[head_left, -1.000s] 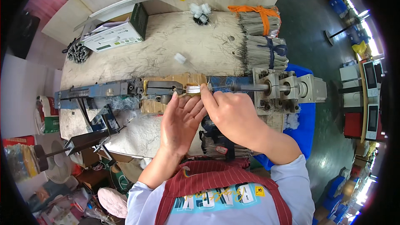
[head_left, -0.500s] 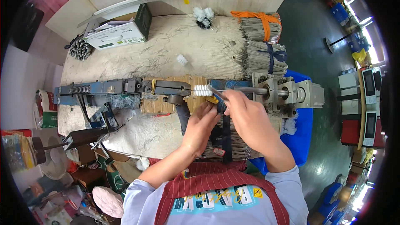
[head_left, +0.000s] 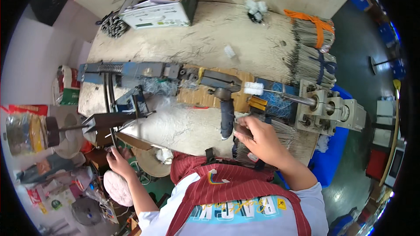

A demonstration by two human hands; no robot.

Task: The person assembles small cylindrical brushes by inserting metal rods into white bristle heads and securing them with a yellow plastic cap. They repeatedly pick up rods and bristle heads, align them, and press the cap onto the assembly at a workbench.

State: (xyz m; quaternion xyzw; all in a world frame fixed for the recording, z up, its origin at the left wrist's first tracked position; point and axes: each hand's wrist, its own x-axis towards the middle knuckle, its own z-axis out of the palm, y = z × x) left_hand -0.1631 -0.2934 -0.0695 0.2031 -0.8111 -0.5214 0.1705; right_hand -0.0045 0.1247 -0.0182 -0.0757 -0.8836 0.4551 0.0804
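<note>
A small white bristle brush (head_left: 253, 88) sits between the dark jaws of a clamp (head_left: 221, 80) and a thin metal rod. That rod runs right to a steel spindle (head_left: 302, 100). My right hand (head_left: 260, 140) is below the brush, apart from it, its fingers closed on a flat grey metal piece (head_left: 243, 130). Beside it is the clamp's black-wrapped handle (head_left: 226, 120). My left hand (head_left: 119, 162) is far to the left, fingers curled at the lower end of a black metal bar (head_left: 114, 139). What it grips is too small to make out.
Wire bundles (head_left: 313, 32) lie at the back right, near a white brush cluster (head_left: 256, 10). Another small white brush (head_left: 229, 51) rests mid-table. A carton (head_left: 157, 15) stands back left. The bearing block (head_left: 313, 105) is at the right, above a blue bin (head_left: 334, 148).
My left hand has left the brush and swung far left to the black bar. My right hand has drawn back toward me with the metal piece. The view has shifted.
</note>
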